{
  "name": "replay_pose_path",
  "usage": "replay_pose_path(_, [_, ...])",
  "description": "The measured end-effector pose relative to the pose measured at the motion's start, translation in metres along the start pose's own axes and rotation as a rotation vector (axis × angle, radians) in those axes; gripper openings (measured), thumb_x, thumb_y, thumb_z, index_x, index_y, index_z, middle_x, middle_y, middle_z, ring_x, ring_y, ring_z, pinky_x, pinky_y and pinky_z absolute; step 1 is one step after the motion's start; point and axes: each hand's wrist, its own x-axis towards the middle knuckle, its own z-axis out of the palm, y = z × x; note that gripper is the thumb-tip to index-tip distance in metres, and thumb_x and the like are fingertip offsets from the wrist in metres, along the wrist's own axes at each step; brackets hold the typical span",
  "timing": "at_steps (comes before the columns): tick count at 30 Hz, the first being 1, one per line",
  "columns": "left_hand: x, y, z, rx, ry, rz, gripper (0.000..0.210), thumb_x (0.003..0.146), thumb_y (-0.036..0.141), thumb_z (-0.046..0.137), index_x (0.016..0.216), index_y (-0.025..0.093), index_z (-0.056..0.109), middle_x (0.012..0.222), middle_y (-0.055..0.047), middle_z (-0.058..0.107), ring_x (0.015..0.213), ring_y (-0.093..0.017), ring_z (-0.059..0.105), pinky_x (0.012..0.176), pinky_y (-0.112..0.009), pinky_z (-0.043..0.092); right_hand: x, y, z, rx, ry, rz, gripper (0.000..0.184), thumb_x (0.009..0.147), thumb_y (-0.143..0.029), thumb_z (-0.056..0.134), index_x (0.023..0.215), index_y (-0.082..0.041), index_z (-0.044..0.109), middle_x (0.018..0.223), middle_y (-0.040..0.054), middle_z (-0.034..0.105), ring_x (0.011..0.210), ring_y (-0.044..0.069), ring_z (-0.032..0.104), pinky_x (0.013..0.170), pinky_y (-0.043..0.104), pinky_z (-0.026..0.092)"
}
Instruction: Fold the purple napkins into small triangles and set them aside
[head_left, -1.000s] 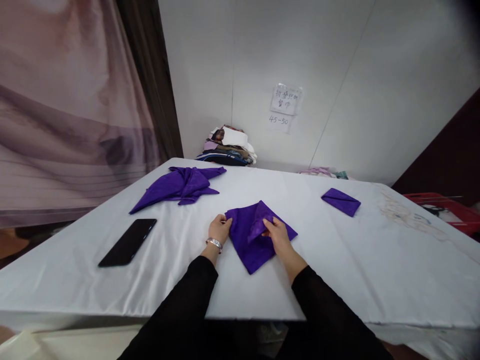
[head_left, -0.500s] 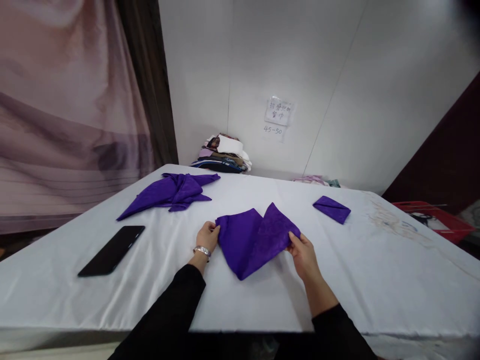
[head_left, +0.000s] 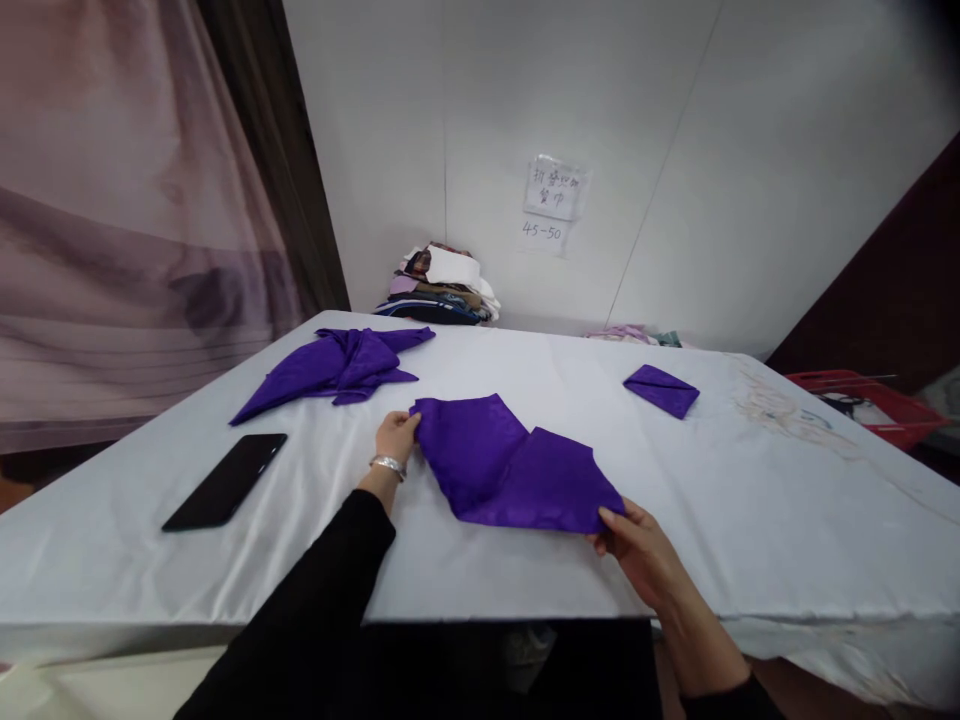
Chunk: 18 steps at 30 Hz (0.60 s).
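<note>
A purple cloth napkin (head_left: 510, 470) is stretched out between my hands over the white-covered table (head_left: 525, 575). My left hand (head_left: 397, 437), with a silver bracelet at the wrist, pinches its upper left corner. The lower right corner is gripped by my right hand (head_left: 630, 540), thumb on top and fingers underneath. A crease runs down the napkin's middle, with a notch in its far edge. Beyond it to the left lies a loose heap of purple cloth (head_left: 337, 365). To the right rests a folded purple napkin (head_left: 661, 390), flat and roughly rectangular.
A black tablet or large phone (head_left: 225, 482) lies on the left of the table. Stacked clothes (head_left: 439, 285) stand at the back against the wall, below a handwritten sign (head_left: 553, 190). A tangle of pale string (head_left: 780, 405) and a red basket (head_left: 862, 380) are at the right.
My hands have moved farther apart, the right one down and to the right. The napkin between them has opened wider and lies flatter. The camera view has tilted slightly.
</note>
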Motion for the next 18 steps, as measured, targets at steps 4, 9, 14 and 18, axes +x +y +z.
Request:
replay_pose_path(4, [0.027, 0.017, -0.018, 0.083, 0.071, -0.049, 0.017, 0.073, 0.028, 0.055, 0.064, 0.019, 0.044, 0.052, 0.006, 0.044, 0.054, -0.012, 0.049, 0.057, -0.026, 0.043, -0.010, 0.007, 0.027, -0.035, -0.205, 0.113, 0.021, 0.068, -0.035, 0.073, 0.075, -0.017, 0.064, 0.059, 0.0018, 0.064, 0.055, 0.013, 0.059, 0.048, 0.023, 0.042])
replay_pose_path(9, [0.003, 0.045, -0.040, 0.171, 0.029, 0.094, 0.018, 0.078, 0.026, 0.057, 0.088, 0.012, 0.055, 0.082, -0.005, 0.060, 0.087, -0.020, 0.054, 0.083, -0.038, 0.040, -0.005, 0.024, 0.054, -0.093, -0.319, 0.120, 0.023, 0.069, -0.036, 0.072, 0.074, -0.016, 0.063, 0.066, 0.0024, 0.065, 0.058, 0.014, 0.062, 0.048, 0.022, 0.044])
replay_pose_path(14, [-0.100, 0.066, -0.041, 0.136, -0.667, 0.606, 0.029, 0.081, 0.037, 0.054, 0.106, 0.023, 0.061, 0.103, -0.005, 0.066, 0.097, -0.021, 0.058, 0.089, -0.035, 0.043, 0.006, 0.024, 0.066, -0.225, -0.380, 0.035, 0.024, 0.074, -0.041, 0.067, 0.076, -0.017, 0.064, 0.066, 0.0025, 0.066, 0.061, 0.014, 0.062, 0.052, 0.023, 0.046])
replay_pose_path(18, [-0.164, 0.062, -0.035, 0.216, -0.874, 1.068, 0.065, 0.075, 0.041, 0.063, 0.132, 0.023, 0.039, 0.125, -0.011, 0.056, 0.112, -0.026, 0.052, 0.099, -0.044, 0.035, 0.007, 0.014, 0.073, -0.321, -0.345, -0.064, 0.020, 0.078, -0.039, 0.062, 0.076, -0.020, 0.064, 0.066, 0.0003, 0.064, 0.059, 0.014, 0.059, 0.054, 0.024, 0.046])
